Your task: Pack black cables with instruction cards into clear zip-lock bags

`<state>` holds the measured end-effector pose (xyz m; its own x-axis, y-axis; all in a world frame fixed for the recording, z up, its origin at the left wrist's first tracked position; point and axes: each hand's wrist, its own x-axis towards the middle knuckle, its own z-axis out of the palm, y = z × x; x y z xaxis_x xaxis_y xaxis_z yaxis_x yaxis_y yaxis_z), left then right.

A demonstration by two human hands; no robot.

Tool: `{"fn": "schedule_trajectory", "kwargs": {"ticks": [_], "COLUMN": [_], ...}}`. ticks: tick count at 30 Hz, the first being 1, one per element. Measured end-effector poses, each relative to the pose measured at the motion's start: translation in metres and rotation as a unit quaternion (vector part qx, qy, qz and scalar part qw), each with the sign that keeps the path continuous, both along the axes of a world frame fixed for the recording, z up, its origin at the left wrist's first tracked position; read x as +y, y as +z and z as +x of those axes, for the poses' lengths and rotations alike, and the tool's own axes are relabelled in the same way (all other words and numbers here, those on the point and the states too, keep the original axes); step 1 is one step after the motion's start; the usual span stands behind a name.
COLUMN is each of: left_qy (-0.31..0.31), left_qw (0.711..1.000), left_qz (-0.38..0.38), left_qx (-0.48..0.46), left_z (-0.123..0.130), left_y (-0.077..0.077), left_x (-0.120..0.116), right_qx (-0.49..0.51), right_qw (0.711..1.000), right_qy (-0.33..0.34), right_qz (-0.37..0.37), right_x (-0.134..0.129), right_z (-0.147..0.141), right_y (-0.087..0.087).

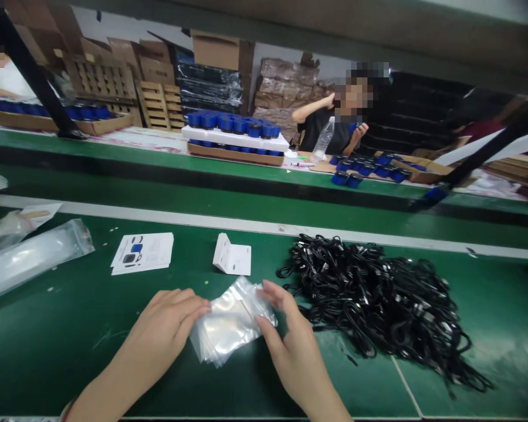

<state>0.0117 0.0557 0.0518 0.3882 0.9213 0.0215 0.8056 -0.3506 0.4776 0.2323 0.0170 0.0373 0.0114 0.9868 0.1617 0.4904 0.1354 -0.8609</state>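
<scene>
A small stack of clear plastic bags (231,322) lies slightly fanned on the green table in front of me. My left hand (169,319) is closed on the stack's left edge, thumb and fingers close together. At the right edge, my right hand (290,340) has its thumb and fingers apart, the tips touching or just beside the plastic. Behind the bags stands a folded white leaflet (233,258). Farther left lies a pile of printed cards (143,253) with product pictures. A heap of black cables (369,299) spreads out to the right of my right hand.
A long clear plastic pack (35,258) lies at the left. Beyond the pale strip, a raised green ledge (158,167) holds trays of blue cylindrical items (233,124), loose blue ones (369,167) and a plastic bottle (324,139). A person (330,126) sits behind it; another is partly visible far left.
</scene>
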Motion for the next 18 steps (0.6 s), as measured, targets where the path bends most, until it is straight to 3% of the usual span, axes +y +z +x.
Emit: {"fn": "schedule_trajectory", "kwargs": {"ticks": [4, 9, 14, 18], "left_qy": [-0.021, 0.096, 0.028, 0.078], "left_qw": [1.000, 0.993, 0.985, 0.959], "left_qz": [-0.019, 0.053, -0.102, -0.161], "left_qx": [-0.004, -0.042, -0.139, -0.218], "left_z": [-0.012, -0.014, 0.008, 0.019], "left_y": [0.003, 0.001, -0.006, -0.008], "left_x": [0.000, -0.017, -0.043, -0.049], "right_qx": [0.102, 0.171, 0.221, 0.205], "right_qw": [0.990, 0.977, 0.963, 0.969], "right_qy": [0.042, 0.010, 0.035, 0.043], "right_qz": [-0.085, -0.126, -0.148, -0.134], "right_x": [0.004, -0.005, -0.008, -0.007], "right_z": [-0.009, -0.025, -0.040, -0.048], "right_y": [0.006, -0.005, -0.012, -0.011]}}
